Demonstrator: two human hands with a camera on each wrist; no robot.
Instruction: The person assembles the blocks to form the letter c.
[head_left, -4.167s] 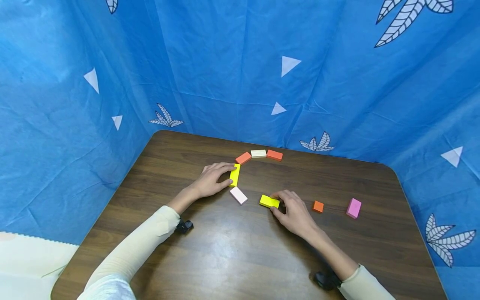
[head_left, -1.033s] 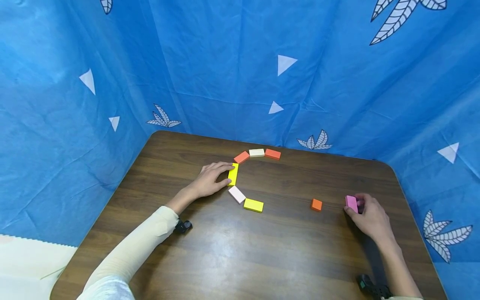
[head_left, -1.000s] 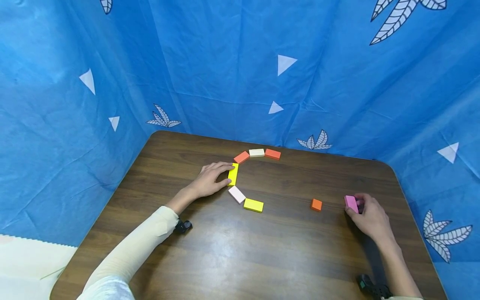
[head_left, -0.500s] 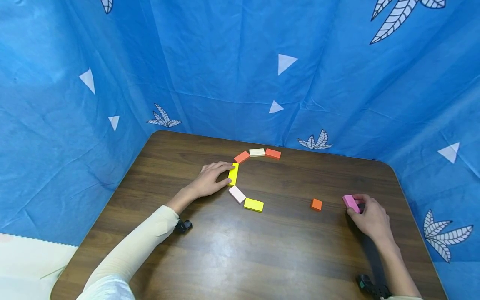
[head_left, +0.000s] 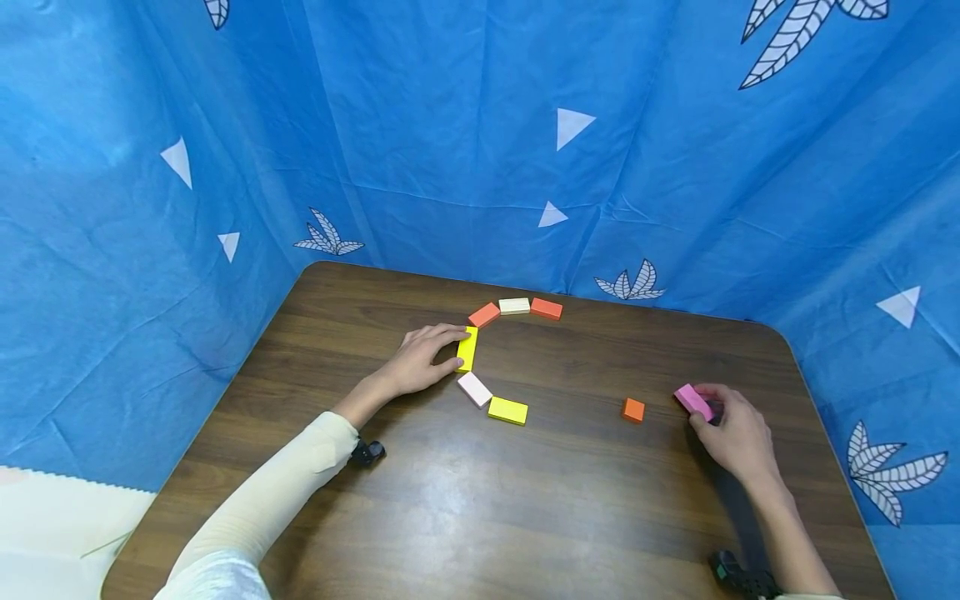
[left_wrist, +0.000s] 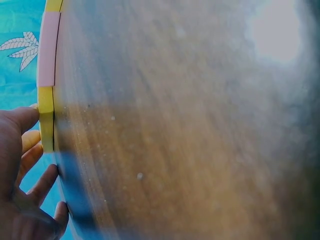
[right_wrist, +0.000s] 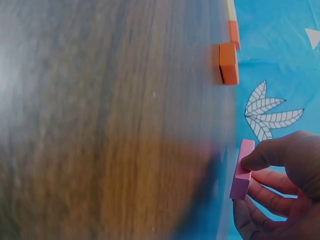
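Observation:
My left hand rests on a yellow block lying flat, its thumb and fingertips touching the block. In the left wrist view, the thumb meets that block's edge. On the right, my right hand pinches a pink block between thumb and fingers; in the right wrist view the pink block appears raised off the table. A pale pink block and a second yellow block continue the curve below the left hand. An orange block lies alone, left of the right hand.
Beyond the left hand, a red-orange block, a cream block and another red-orange block form the curve's far end. The brown wooden table is bounded behind and at the sides by blue cloth.
Earlier the right hand held the second yellow block, now lying beside the pale pink one. It then took the pink block, which has since turned and shifted slightly left. The left hand stayed put.

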